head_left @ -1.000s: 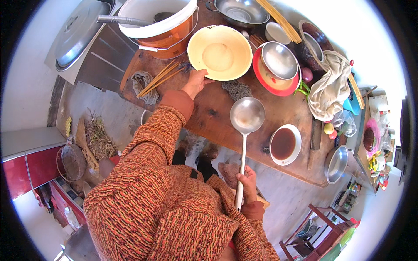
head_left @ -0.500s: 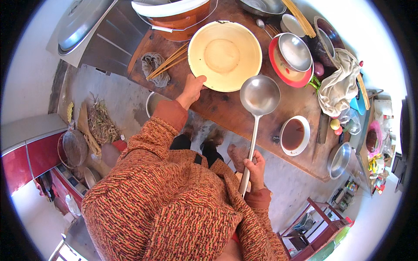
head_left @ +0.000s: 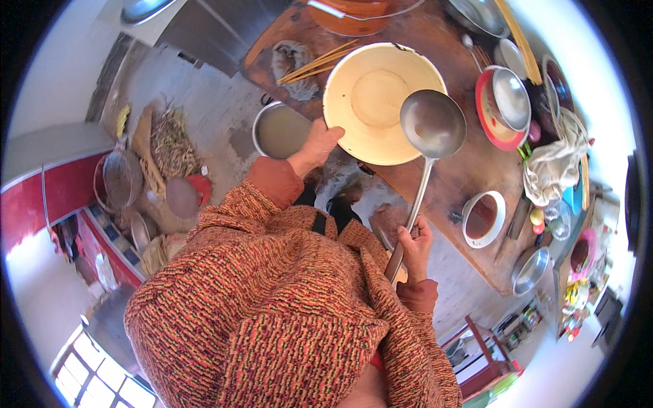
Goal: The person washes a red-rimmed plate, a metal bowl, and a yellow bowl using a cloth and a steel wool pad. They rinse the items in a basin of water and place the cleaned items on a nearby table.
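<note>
My left hand grips the near left rim of a wide cream enamel basin, its edge chipped dark in places. The basin looks bare inside apart from a faint ring on its bottom. In my right hand is the long handle of a metal ladle. The ladle's round bowl covers part of the basin's right side from this angle; whether they touch I cannot tell. Right of the ladle, a white bowl of reddish-brown liquid stands on the wooden table.
Chopsticks lie across a grey cloth at the far left. A red-rimmed plate bears a metal bowl. Along the right stand a pale cloth and a metal basin. Below the table's left edge is a pot of cloudy liquid.
The basin has come nearer and to the right in my left hand. The ladle's bowl now overlaps the basin's right side in view. The whole scene has shifted as my head turned.
</note>
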Tool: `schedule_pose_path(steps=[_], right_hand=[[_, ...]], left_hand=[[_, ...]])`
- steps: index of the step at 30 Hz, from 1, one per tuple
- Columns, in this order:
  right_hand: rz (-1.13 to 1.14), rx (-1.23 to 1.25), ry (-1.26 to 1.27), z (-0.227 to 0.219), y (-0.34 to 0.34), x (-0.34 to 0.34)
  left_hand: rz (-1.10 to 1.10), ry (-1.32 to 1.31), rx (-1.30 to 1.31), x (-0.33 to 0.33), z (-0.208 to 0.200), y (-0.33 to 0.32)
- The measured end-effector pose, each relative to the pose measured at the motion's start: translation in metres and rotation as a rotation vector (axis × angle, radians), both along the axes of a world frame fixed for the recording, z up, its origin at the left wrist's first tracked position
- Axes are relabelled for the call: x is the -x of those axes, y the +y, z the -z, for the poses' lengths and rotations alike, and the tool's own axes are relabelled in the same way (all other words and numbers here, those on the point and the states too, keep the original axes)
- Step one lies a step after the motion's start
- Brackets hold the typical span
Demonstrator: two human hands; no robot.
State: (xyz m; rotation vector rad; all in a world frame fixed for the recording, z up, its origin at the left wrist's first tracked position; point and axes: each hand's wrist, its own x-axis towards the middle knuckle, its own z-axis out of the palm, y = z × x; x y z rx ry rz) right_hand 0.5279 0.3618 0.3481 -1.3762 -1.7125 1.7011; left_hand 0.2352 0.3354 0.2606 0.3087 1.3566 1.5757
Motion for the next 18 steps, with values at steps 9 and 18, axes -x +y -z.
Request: schedule_pose_path(steps=[9,18], right_hand=[[-0.376,-0.32,-0.044,0.007,-0.002,0.025],[-0.495,-0.426,0.011,0.009,-0.001,0.041]], left_hand=[[-0.125,-0.129,0.057,-0.021,-0.002,-0.071],[-0.266,-0.147,0.086,-0.026,-0.028,-0.111]])
